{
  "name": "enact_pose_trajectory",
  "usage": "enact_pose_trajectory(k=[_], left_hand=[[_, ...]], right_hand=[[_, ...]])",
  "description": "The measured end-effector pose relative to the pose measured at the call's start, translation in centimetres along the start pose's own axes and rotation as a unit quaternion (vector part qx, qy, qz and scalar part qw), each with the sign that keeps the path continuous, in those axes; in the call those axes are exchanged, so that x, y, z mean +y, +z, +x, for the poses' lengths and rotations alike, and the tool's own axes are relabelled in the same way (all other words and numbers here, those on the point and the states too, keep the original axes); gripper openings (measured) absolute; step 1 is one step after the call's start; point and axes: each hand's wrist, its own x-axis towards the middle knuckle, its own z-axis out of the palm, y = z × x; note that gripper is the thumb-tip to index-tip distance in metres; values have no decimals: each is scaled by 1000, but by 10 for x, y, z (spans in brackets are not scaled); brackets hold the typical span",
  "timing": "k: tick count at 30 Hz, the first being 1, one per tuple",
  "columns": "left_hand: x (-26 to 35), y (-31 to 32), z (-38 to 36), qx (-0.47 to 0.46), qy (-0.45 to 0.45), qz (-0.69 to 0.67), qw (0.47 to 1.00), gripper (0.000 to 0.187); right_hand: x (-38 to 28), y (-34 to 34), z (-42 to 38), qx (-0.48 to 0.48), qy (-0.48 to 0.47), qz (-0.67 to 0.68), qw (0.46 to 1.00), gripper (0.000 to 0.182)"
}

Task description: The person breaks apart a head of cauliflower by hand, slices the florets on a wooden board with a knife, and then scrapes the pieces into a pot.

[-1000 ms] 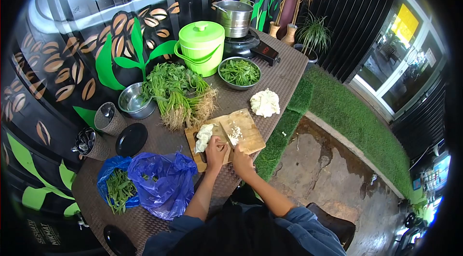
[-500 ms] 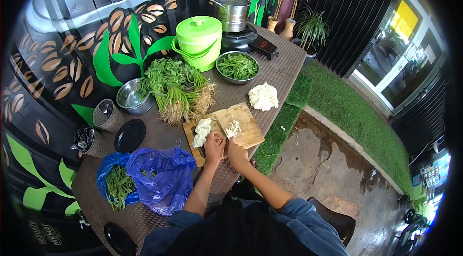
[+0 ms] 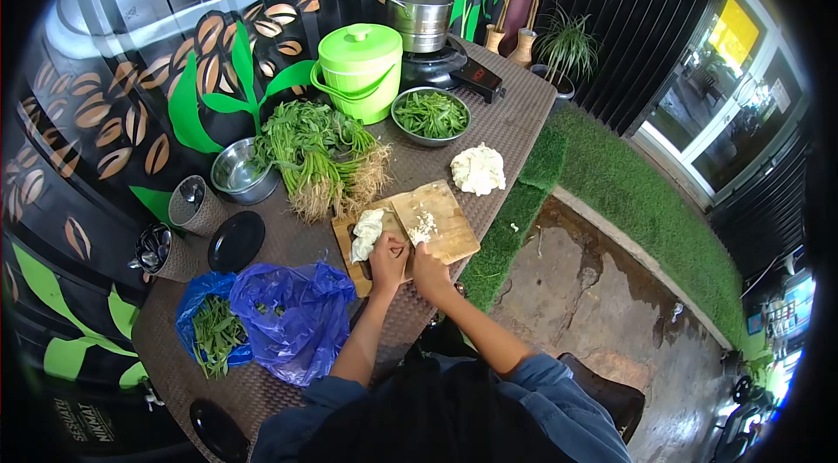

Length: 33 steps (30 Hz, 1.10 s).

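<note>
One table [image 3: 489, 142] bears, apparently, two cabbage pieces [image 3: 477, 170].

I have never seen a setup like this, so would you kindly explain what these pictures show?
There is no robot here: these are a person's own bare hands. Every picture comes from one camera worn on the head, looking forward and down.

On the brown table lie a bunch of rooted greens, a bowl of cut leaves, a lidded green bucket, blue bags and a pale lump. A metal pot sits on a stove.

The left hand is beside a pale, crumpled bundle at the wooden board. The right hand is closed near small white pieces; what either hand holds is too hidden to tell.
</note>
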Motion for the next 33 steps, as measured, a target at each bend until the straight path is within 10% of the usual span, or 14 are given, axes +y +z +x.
enact_pose_trajectory(k=[33], left_hand=[[13, -1, -4, 51, 122, 115, 984, 5]], right_hand=[[8, -11, 11, 2, 10, 34, 999, 32]])
